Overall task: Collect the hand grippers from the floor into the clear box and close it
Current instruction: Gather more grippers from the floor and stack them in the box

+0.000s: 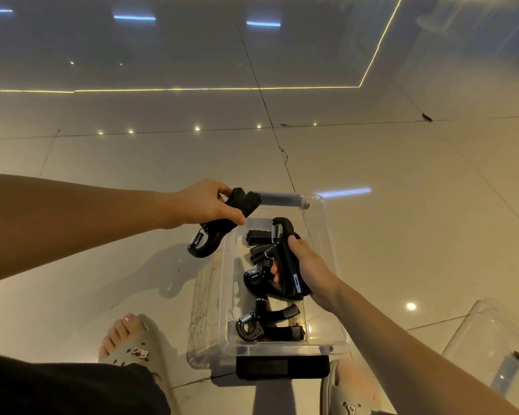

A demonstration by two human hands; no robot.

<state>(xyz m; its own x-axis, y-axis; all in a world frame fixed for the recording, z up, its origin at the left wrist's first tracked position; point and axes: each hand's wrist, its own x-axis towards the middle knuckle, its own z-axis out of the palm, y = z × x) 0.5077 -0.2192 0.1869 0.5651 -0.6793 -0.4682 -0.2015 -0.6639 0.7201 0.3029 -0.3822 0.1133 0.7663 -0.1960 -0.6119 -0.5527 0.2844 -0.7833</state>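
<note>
- The left hand (pixel 210 205) has its fingers and thumb curled round the handles of a hand gripper (pixel 210 235). It holds it tight, with the spring end hanging down below the hand.
- This hand gripper is just over the edge of the clear box (pixel 285 350), partly outside it. I think it is held there so it can go into the box next.
- The right hand (pixel 309 268) is lower and closer to the person than the left hand. Its fingers are wrapped round a second hand gripper (pixel 285 259), with the spring end pointing up and away from the hand.
- The second hand gripper is inside the open top of the clear box. It looks ready to be let go onto the others.
- More grippers (pixel 267 323) already lie in the bottom of the box, under and in front of the right hand. They lie in a loose heap, so new ones must fit on top.
- The box sits on the shiny floor (pixel 102 175), between the two hands and the person's slippers (pixel 138 348). Its top is open, so closing is not yet done.
- To the right of the right arm stands a clear plastic piece (pixel 489 333). It may be the lid, but I cannot tell.
- I see no gripper lying loose on the floor.
</note>
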